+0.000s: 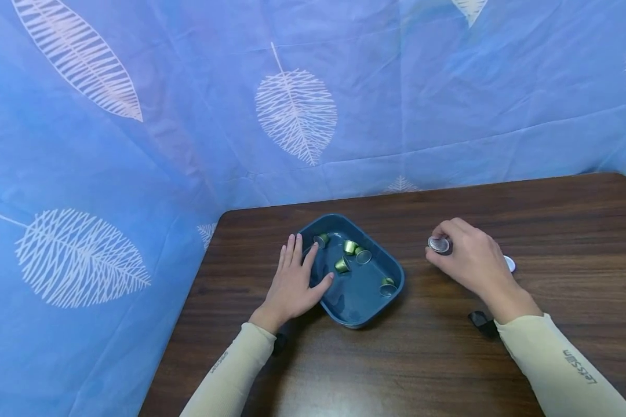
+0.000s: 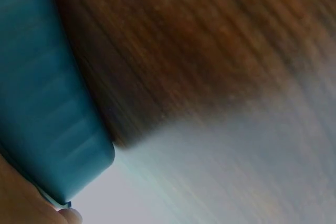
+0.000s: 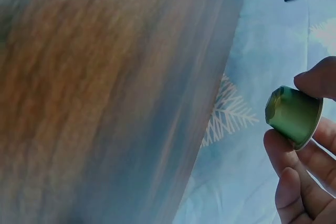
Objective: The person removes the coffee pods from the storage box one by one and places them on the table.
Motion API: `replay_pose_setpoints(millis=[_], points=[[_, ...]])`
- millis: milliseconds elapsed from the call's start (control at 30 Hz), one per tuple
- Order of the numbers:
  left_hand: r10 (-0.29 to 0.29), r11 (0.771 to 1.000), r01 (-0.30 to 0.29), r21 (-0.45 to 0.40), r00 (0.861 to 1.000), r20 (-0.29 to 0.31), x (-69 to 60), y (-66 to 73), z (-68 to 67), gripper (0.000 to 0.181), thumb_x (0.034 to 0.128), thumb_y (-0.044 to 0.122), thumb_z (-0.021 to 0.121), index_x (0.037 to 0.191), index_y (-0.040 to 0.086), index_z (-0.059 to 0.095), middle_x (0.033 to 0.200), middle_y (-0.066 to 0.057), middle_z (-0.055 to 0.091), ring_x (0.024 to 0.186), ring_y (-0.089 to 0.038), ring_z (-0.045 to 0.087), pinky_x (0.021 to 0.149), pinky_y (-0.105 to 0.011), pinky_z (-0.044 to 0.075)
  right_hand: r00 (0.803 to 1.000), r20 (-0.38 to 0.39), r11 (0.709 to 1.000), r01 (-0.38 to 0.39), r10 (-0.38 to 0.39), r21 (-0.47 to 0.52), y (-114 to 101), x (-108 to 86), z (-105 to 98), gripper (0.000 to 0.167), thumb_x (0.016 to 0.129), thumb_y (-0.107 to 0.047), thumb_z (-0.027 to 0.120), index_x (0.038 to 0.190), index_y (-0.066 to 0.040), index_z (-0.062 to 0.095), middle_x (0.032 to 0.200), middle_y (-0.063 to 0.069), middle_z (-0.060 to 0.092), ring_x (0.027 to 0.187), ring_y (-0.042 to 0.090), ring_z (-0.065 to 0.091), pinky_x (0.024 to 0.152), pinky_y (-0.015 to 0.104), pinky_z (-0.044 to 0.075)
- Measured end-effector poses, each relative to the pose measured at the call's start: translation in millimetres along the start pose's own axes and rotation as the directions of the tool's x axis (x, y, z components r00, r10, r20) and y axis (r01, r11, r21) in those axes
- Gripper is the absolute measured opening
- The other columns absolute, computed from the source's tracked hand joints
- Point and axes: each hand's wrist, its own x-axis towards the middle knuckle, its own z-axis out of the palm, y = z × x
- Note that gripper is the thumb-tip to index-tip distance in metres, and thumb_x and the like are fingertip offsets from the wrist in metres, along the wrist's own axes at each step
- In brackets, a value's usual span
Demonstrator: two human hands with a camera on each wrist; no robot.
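In the head view a blue rectangular tray (image 1: 352,313) stands on the table with several green coffee capsules (image 1: 341,264) lying loose inside. My left hand (image 1: 292,284) rests on its left rim, fingers spread and straight. The left wrist view shows the tray's outer wall (image 2: 47,93) and part of that hand by the rim. To the right of the tray, my right hand (image 1: 472,258) pinches one coffee capsule (image 1: 439,245) between thumb and fingers, its silver lid facing up. The right wrist view shows the green body of this capsule (image 3: 294,116) held above the table.
A white round object (image 1: 510,263) lies partly hidden behind my right hand. The dark wooden table (image 1: 417,359) ends at a blue cloth (image 1: 365,116) with white leaf prints at the back and left. Black pieces (image 1: 482,323) sit at both wrists.
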Motion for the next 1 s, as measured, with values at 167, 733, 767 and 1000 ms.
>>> replay_pose_setpoints(millis=[167, 733, 767, 1000], points=[[0.015, 1.0, -0.015, -0.005, 1.0, -0.002, 2.2, 0.7, 0.7, 0.084, 0.1035, 0.067, 0.045, 0.171, 0.018, 0.033, 0.183, -0.017, 0.008, 0.171, -0.036, -0.001, 0.138, -0.057, 0.006, 0.997, 0.013, 0.997, -0.079, 0.079, 0.025, 2.0, -3.6, -3.4, 0.02, 0.088, -0.017, 0.082, 0.104, -0.011, 0.071, 0.105, 0.011, 0.072, 0.087, 0.029, 0.068, 0.073, 0.054, 0.055], [0.006, 1.0, -0.006, 0.01, 1.0, 0.011, 0.8, 3.7, -1.1, 0.083, 0.1042, 0.066, 0.044, 0.171, 0.017, 0.033, 0.183, -0.017, 0.006, 0.171, -0.036, -0.002, 0.137, -0.058, 0.006, 0.994, 0.024, 0.994, -0.107, 0.107, 0.022, 9.3, -18.4, -1.7, 0.019, 0.088, -0.015, 0.084, 0.1, -0.01, 0.071, 0.103, 0.01, 0.072, 0.083, 0.027, 0.066, 0.072, 0.048, 0.053], [0.004, 1.0, -0.004, 0.009, 1.0, 0.012, 0.6, 3.7, -1.1, 0.083, 0.1043, 0.066, 0.044, 0.171, 0.017, 0.033, 0.183, -0.017, 0.006, 0.171, -0.036, -0.003, 0.137, -0.058, 0.006, 0.994, 0.024, 0.994, -0.106, 0.105, 0.025, 9.2, -18.6, -1.5, 0.019, 0.088, -0.015, 0.084, 0.1, -0.01, 0.071, 0.103, 0.01, 0.072, 0.083, 0.026, 0.066, 0.072, 0.047, 0.053], [-0.016, 1.0, 0.016, 0.02, 1.0, 0.017, -1.4, 3.0, -1.3, 0.084, 0.1039, 0.066, 0.044, 0.171, 0.018, 0.031, 0.183, -0.017, 0.005, 0.171, -0.036, -0.004, 0.137, -0.058, 0.006, 0.995, 0.04, 0.995, -0.094, 0.093, 0.025, 8.8, -19.1, -1.7, 0.02, 0.087, -0.013, 0.083, 0.102, -0.009, 0.071, 0.104, 0.011, 0.072, 0.083, 0.028, 0.067, 0.074, 0.053, 0.056]])
